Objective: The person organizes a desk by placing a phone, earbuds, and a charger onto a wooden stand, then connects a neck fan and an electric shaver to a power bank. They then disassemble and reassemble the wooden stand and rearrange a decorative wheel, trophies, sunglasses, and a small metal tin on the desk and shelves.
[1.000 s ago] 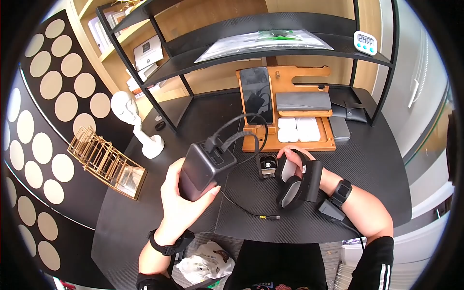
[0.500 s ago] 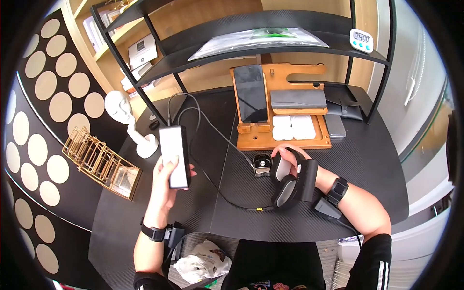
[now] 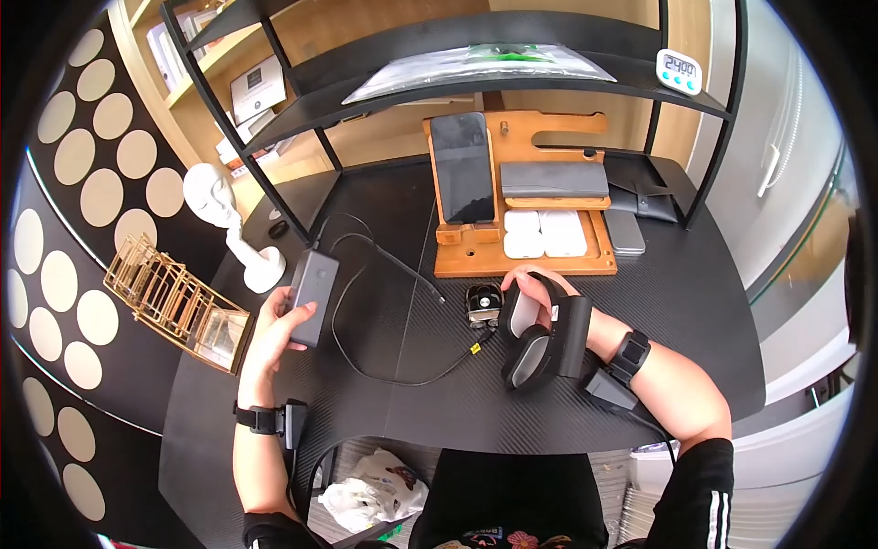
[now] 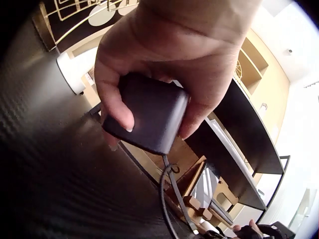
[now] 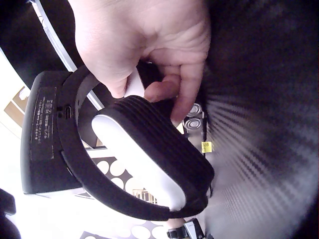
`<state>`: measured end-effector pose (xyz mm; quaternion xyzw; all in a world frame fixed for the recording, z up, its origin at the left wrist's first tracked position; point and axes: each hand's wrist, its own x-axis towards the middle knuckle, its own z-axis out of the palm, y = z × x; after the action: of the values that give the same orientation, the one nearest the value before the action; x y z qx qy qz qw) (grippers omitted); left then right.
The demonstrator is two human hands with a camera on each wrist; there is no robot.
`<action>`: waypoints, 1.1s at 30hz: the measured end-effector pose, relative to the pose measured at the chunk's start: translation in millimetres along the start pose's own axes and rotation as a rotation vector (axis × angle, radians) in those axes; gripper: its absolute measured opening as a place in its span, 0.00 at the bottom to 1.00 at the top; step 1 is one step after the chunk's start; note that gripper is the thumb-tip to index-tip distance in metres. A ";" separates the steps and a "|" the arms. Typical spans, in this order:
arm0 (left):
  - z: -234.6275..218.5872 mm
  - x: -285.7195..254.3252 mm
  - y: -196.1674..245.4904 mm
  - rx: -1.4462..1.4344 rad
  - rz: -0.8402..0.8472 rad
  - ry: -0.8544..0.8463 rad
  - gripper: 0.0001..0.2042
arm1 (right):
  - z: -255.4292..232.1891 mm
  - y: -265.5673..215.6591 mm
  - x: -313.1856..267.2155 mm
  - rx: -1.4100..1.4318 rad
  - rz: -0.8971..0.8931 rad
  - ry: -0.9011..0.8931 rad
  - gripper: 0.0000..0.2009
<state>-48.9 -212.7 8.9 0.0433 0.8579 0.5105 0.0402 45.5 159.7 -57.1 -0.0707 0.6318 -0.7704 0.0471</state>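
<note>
My left hand (image 3: 272, 339) grips a dark grey power bank (image 3: 317, 274) over the left side of the desk, thumb across its face. From its far end, black cable (image 3: 352, 375) loops over the desk. In the left wrist view, the fingers curl around the power bank (image 4: 149, 112). My right hand (image 3: 538, 285) holds a black curved band device (image 3: 573, 334) with two pale-faced pads; it resembles a neck-worn gadget. A printed label (image 5: 44, 122) shows on it in the right wrist view. Beside that hand is a small black-and-clear item (image 3: 483, 305).
A wooden stand (image 3: 549, 263) at the back holds a phone (image 3: 462, 169), a grey case (image 3: 553, 179) and white cases (image 3: 544, 234). On the left stand a white head figure (image 3: 212, 197) and a gold wire rack (image 3: 174, 306). A black shelf (image 3: 512, 87) carries a timer (image 3: 679, 71).
My left hand has moved left and turned the power bank, pulling the cable along. The yellow-tagged cable end now lies near the small black-and-clear item. My right hand keeps its hold.
</note>
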 end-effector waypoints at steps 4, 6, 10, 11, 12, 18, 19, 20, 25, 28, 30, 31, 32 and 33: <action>-4.1 0.1 0.9 0.125 -0.016 -0.045 0.23 | -0.7 0.3 0.7 0.000 -0.009 -0.006 0.18; -5.7 -1.7 2.9 0.281 -0.007 -0.018 0.24 | -0.8 -0.1 0.4 -0.002 -0.002 -0.008 0.18; -7.9 0.5 -5.0 0.546 0.050 0.033 0.28 | -0.4 -0.3 0.2 -0.002 -0.003 0.005 0.18; -8.0 -0.3 -3.4 0.543 0.049 0.032 0.28 | 0.3 -0.5 0.3 0.007 0.001 0.012 0.18; -7.9 -3.6 3.1 0.548 0.045 0.014 0.28 | 0.5 -0.2 0.6 0.005 0.004 0.013 0.18; -13.7 -5.4 -1.3 0.612 0.229 -0.115 0.30 | 0.8 -0.8 1.0 0.019 0.030 0.011 0.18; -14.3 -6.9 0.6 0.621 0.248 -0.126 0.30 | 0.8 -0.3 1.2 0.012 0.029 0.016 0.18; -14.5 -8.3 2.4 0.629 0.267 -0.137 0.30 | 1.2 -0.4 1.4 0.004 0.029 0.020 0.18; -12.2 -11.8 6.6 0.627 0.443 -0.232 0.30 | 1.2 -0.7 1.0 0.012 0.033 0.016 0.17; -13.9 -6.9 2.4 0.595 0.530 -0.293 0.28 | 3.3 -3.7 -0.2 0.005 0.037 0.025 0.18; -13.5 -6.5 2.0 0.550 0.494 -0.318 0.29 | 2.3 -4.6 0.1 -0.032 0.055 0.018 0.18; -12.8 -6.8 1.7 0.576 0.524 -0.313 0.29 | 3.4 -4.6 -0.1 -0.033 0.051 0.027 0.19; -12.3 -7.4 1.7 0.603 0.552 -0.308 0.30 | 4.0 -4.8 -0.6 -0.033 0.048 0.036 0.19; -11.9 -8.0 2.0 0.593 0.542 -0.320 0.31 | 4.0 -6.9 -1.3 -0.057 0.058 0.036 0.19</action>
<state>-42.2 -223.0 16.4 0.3555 0.9080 0.2206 0.0230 47.6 157.4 -49.6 -0.0398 0.6561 -0.7515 0.0559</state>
